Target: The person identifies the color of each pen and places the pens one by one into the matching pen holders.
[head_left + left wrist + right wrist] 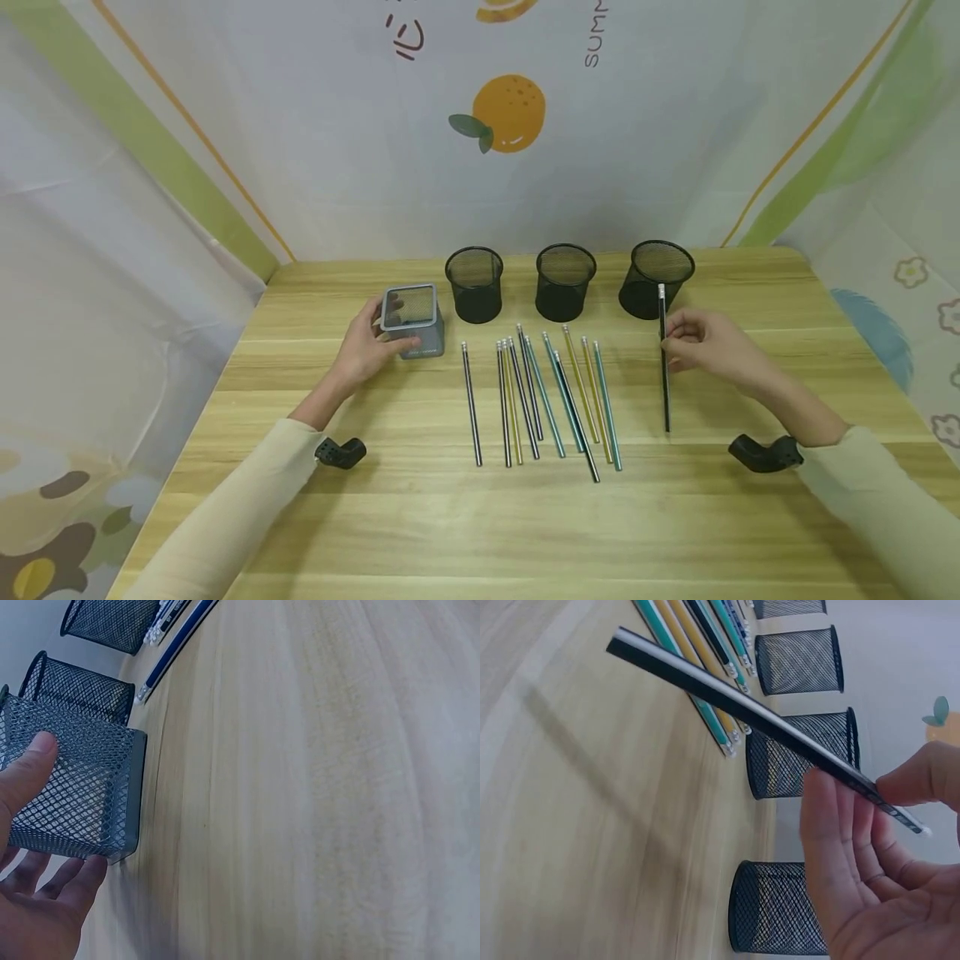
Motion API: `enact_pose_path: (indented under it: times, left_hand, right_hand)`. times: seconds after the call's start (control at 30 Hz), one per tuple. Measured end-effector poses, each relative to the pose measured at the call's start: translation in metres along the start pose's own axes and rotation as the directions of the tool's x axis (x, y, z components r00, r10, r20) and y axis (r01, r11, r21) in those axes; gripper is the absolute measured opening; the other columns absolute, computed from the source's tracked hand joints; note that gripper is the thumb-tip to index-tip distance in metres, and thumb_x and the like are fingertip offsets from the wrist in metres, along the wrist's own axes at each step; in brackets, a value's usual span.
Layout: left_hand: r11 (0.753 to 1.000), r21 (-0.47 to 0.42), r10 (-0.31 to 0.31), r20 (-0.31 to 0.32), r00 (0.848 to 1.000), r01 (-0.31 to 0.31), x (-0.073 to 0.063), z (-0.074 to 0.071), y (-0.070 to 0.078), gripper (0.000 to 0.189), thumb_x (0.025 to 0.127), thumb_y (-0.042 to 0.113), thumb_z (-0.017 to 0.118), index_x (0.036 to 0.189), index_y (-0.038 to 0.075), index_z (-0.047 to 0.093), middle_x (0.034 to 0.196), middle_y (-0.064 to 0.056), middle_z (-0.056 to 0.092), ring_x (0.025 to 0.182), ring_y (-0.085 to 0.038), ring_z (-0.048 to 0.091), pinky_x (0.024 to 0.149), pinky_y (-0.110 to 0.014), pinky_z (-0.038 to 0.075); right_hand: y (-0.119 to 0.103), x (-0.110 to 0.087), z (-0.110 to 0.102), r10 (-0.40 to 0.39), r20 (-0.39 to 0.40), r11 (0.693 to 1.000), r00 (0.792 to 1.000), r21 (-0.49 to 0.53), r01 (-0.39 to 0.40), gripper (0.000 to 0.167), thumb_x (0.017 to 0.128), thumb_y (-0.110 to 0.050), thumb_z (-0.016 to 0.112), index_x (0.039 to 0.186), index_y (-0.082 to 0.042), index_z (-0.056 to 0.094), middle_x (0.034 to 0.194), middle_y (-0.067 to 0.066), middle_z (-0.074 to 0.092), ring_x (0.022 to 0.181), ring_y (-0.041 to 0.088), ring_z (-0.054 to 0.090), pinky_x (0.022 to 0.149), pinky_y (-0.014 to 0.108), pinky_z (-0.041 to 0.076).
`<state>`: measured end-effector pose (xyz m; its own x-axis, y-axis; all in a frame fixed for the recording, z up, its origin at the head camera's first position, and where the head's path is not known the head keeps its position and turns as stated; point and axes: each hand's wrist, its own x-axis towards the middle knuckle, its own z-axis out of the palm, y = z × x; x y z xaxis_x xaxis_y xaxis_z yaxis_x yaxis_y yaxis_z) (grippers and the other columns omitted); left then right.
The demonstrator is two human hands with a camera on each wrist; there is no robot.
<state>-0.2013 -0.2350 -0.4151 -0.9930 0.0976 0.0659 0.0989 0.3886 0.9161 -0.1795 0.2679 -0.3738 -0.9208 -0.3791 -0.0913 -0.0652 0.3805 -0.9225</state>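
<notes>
"What is the left hand (363, 354) doing at the left of the wooden table (420, 533)?"

"Its thumb and fingers are gripping a grey, square metal-mesh cup (430, 338), whose mouth is facing up. The views are not making clear whether its base is touching the wood."

"And what is standing to the right of that?"

"Along the far side, three black, round mesh cups are standing apart: a left round cup (477, 303), a middle round cup (562, 300) and a right round cup (640, 293). Nearer, a row of slim pencils (546, 398), dark, gold and teal, is lying with the white tips pointing far."

"What is the right hand (708, 343) holding?"

"Thumb and fingertips are pinching a slim, straight black pencil (665, 379) near its white-tipped end, off the table, on the near side of the right round cup."

"Which way is its long axis running?"

"Near to far, on a slope. The white tip is pointing up and far, while most of the length is stretching near from the pinch. The plain end is thus facing away from the right round cup, and the right hand is staying the closer one to that cup, by position."
</notes>
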Motion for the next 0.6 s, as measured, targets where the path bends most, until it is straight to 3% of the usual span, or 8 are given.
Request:
enact_pose_path:
  times: [0.17,0.43,0.6]
  left_hand:
    - [1.0,-0.029,0.009,0.012,1.0,-0.008,0.0,-0.002,-0.001,0.085,0.083,-0.006,0.082,0.153,-0.003,0.033,0.15,-0.023,0.042,0.136,-0.041,0.044,0.11,-0.045,0.042]
    - [0.999,-0.036,0.006,0.036,0.999,-0.005,-0.002,-0.003,-0.001,0.088,0.083,-0.007,0.081,0.155,0.001,0.031,0.147,-0.024,0.044,0.132,-0.042,0.048,0.1,-0.045,0.051]
    - [1.0,-0.029,0.006,0.039,0.999,-0.005,-0.004,-0.004,-0.001,0.088,0.085,-0.006,0.08,0.156,0.003,0.031,0.147,-0.024,0.043,0.132,-0.041,0.048,0.1,-0.045,0.051]
  right_hand:
    - [0.001,-0.002,-0.005,-0.059,-0.032,0.996,0.998,0.063,0.061,0.016,0.101,0.004,0.056,0.108,0.017,0.05,0.094,0.017,0.06,0.081,0.02,0.067,0.076,0.046,0.062]
    - [0.001,-0.003,-0.014,-0.123,-0.091,0.986,0.988,0.097,0.132,0.015,0.103,0.004,0.053,0.11,0.017,0.05,0.098,0.014,0.062,0.084,0.018,0.068,0.077,0.035,0.061]
    - [0.001,-0.002,-0.017,-0.189,-0.135,0.942,0.973,0.254,0.218,0.007,0.101,0.009,0.054,0.105,0.015,0.052,0.096,0.011,0.063,0.085,0.018,0.068,0.078,0.03,0.06]
